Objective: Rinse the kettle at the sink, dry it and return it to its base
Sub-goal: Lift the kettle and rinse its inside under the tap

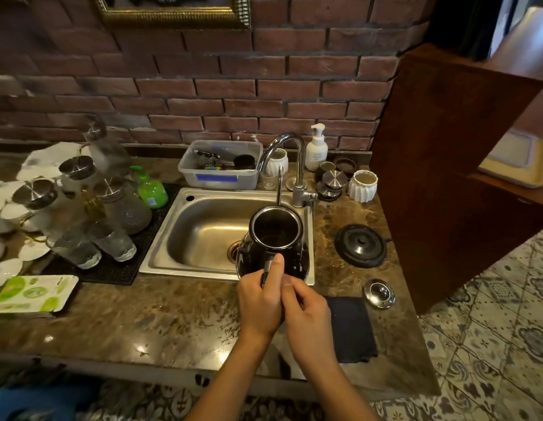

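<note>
Head view.

Item: kettle (274, 238). Black, glossy, round-bellied. Lid off, mouth open, bright metal rim, dark inside. Thin gooseneck spout (280, 183) points away from me toward the tap (290, 153).

Location: held upright over the right part of the steel sink (179, 238), above the drain.

Hands: together at the handle (265, 273). My left hand (259, 302) grips it, thumb laid straight along it. My right hand (309, 311) lies tight against the left, fingers curled; whether it holds the handle too, I cannot tell.

Base (360, 245): black round disc on the counter, just right of the sink.

Surface: brown mottled stone counter (142, 323). Dark cloth (352, 329) flat by my right wrist; chrome disc (379, 294) between cloth and base. Upturned glasses (112, 241) on a black mat, left of the sink.

Room: red brick wall (264, 86) behind; patterned floor tiles (492, 329) to the right.
</note>
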The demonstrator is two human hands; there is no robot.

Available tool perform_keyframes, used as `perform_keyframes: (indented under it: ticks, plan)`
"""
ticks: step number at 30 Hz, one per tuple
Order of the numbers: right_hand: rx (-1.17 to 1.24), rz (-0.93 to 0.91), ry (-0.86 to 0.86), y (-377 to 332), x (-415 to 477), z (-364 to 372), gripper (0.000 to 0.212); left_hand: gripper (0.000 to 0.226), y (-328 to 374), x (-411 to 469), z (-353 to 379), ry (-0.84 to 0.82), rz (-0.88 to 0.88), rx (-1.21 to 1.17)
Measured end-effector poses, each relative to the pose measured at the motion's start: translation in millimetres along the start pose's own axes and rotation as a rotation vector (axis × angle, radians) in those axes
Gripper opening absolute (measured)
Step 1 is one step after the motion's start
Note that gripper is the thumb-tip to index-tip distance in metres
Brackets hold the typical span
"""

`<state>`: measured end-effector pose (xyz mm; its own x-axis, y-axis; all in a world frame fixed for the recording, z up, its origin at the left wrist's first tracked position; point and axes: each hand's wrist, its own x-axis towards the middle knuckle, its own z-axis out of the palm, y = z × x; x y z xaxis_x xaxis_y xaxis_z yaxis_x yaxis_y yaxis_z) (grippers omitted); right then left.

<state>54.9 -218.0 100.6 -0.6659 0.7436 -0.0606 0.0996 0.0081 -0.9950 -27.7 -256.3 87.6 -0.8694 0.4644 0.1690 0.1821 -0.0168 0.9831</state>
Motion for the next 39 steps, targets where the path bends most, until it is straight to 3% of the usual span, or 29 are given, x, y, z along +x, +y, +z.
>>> perform_keyframes:
  ticks: [9, 24, 31, 39]
  plan:
    - [-0.001, -0.003, -0.064, -8.7, -7.7, 23.8, 0.031, 0.052, -9.9, -0.2, -28.9, 0.005, 0.030, -0.035]
    - [-0.001, 0.003, -0.222, 19.5, 61.2, 26.4, 0.025, 0.057, -44.0, 43.2, -12.8, 0.224, -0.079, 0.079]
    - [0.051, 0.093, -0.245, 31.6, 87.1, 36.0, 0.029, 0.059, -61.8, 67.3, -24.7, 0.231, -0.154, 0.114]
    - [-0.159, 0.062, -0.215, 40.7, 170.3, 23.2, 0.024, 0.053, -91.2, 116.4, -49.5, 0.133, -0.240, 0.106]
